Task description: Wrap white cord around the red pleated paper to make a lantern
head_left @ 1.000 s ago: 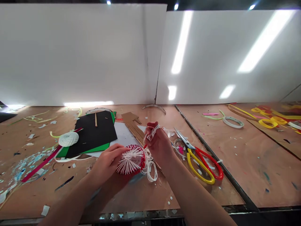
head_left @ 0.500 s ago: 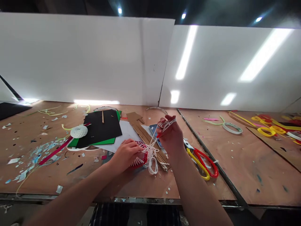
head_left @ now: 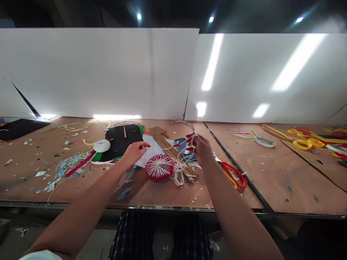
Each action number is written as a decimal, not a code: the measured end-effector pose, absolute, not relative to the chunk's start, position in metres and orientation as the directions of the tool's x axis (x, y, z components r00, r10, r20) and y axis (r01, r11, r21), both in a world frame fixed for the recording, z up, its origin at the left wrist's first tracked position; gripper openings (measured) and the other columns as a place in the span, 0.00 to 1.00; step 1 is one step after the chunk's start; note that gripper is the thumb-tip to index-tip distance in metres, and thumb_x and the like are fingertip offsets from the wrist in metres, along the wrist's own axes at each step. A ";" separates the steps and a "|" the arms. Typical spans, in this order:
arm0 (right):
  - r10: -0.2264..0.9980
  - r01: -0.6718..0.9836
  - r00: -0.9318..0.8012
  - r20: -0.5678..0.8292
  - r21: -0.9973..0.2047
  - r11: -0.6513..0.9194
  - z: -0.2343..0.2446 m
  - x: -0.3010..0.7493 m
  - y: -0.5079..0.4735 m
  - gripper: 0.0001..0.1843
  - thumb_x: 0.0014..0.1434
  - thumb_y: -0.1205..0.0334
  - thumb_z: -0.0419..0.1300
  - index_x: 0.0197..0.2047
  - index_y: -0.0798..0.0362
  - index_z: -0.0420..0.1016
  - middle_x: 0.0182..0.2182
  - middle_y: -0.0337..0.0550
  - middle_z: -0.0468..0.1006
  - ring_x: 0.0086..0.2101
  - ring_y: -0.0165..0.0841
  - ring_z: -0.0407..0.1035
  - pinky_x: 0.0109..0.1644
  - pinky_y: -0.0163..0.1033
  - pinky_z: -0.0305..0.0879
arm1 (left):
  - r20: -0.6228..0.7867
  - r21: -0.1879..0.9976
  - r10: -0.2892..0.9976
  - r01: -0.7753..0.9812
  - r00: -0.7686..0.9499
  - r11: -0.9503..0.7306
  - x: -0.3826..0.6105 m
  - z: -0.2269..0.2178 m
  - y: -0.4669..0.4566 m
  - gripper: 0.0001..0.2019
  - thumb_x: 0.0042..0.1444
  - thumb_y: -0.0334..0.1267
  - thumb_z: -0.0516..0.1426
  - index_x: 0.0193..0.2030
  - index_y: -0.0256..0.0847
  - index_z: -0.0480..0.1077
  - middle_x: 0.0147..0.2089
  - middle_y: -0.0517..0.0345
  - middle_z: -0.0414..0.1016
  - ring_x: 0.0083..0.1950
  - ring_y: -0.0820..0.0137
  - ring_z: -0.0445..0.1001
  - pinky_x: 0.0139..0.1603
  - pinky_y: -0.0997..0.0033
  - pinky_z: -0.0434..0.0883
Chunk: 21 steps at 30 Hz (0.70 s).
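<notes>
A round red disc wound with white cord lies flat on the plywood table. Loose white cord trails from its right side up into my right hand, whose fingers are pinched shut on the cord and a thin red stick. My left hand hovers just left of the disc, off it, thumb and forefinger pinched together; what they hold, if anything, is too small to see.
Red and yellow scissors lie right of my right hand. A phone and cardboard strips sit behind the disc. Black and green sheets, a white cord ball, paper scraps and a tape ring are scattered about.
My left hand has let go of the disc and moved up and left; the disc now rests on the table. My right hand stays raised with the cord. The camera has pulled back.
</notes>
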State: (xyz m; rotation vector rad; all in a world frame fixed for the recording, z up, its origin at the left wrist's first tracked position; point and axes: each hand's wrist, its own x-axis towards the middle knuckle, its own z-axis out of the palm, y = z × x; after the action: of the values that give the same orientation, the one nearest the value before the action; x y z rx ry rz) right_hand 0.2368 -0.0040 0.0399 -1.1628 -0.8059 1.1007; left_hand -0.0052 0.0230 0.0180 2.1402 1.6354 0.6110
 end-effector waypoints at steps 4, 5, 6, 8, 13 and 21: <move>0.979 0.150 0.180 -0.093 -0.981 -0.121 0.021 0.249 -0.015 0.13 0.48 0.70 0.47 0.33 0.55 0.70 0.21 0.37 0.68 0.20 0.26 0.59 0.22 0.32 0.62 | 0.024 0.417 0.949 0.860 0.313 -0.294 -0.001 0.010 0.030 0.20 0.46 0.31 0.50 0.46 0.38 0.72 0.39 0.52 0.72 0.40 0.67 0.70 0.43 0.68 0.66; 0.985 0.292 0.138 -0.100 -0.947 -0.136 0.016 0.253 -0.018 0.13 0.47 0.72 0.46 0.33 0.55 0.70 0.20 0.37 0.67 0.20 0.26 0.59 0.23 0.32 0.60 | 0.018 0.386 0.944 0.868 0.330 -0.311 0.001 0.009 0.029 0.21 0.46 0.31 0.50 0.47 0.38 0.72 0.42 0.50 0.72 0.45 0.65 0.70 0.48 0.66 0.65; 0.991 0.450 0.094 -0.091 -0.884 -0.124 0.011 0.258 -0.021 0.14 0.47 0.72 0.47 0.32 0.55 0.71 0.20 0.38 0.67 0.20 0.27 0.59 0.23 0.32 0.60 | 0.020 0.359 0.938 0.874 0.346 -0.329 0.004 0.009 0.027 0.21 0.47 0.32 0.50 0.50 0.38 0.70 0.46 0.48 0.70 0.49 0.63 0.68 0.53 0.64 0.63; 0.998 0.711 0.003 -0.064 -0.702 -0.047 0.004 0.268 -0.028 0.15 0.47 0.73 0.48 0.33 0.55 0.73 0.22 0.40 0.69 0.23 0.28 0.62 0.28 0.33 0.60 | 0.031 0.315 0.921 0.871 0.388 -0.377 0.012 0.009 0.017 0.22 0.52 0.36 0.48 0.54 0.38 0.67 0.52 0.47 0.67 0.55 0.63 0.64 0.58 0.62 0.58; 0.989 0.926 -0.145 0.021 -0.350 0.143 0.006 0.285 -0.044 0.19 0.45 0.73 0.52 0.38 0.52 0.77 0.38 0.45 0.75 0.42 0.36 0.66 0.46 0.38 0.58 | -0.003 0.243 0.853 0.827 0.523 -0.506 0.034 0.008 -0.018 0.32 0.50 0.60 0.51 0.59 0.48 0.61 0.62 0.48 0.57 0.63 0.57 0.54 0.61 0.55 0.55; 0.982 0.927 -0.155 0.109 -0.326 0.183 0.010 0.239 -0.019 0.15 0.57 0.65 0.49 0.40 0.52 0.77 0.37 0.45 0.78 0.39 0.35 0.70 0.41 0.35 0.59 | 0.042 0.215 0.828 0.805 0.559 -0.554 0.044 -0.014 -0.032 0.41 0.45 0.57 0.58 0.65 0.46 0.52 0.66 0.43 0.48 0.66 0.49 0.48 0.60 0.48 0.52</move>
State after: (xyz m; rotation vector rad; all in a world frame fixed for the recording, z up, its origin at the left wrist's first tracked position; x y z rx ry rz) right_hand 0.2392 -0.0187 0.0098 -1.8188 -2.1695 0.2632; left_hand 0.0440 -0.0322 -0.0135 2.6196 1.3849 0.2061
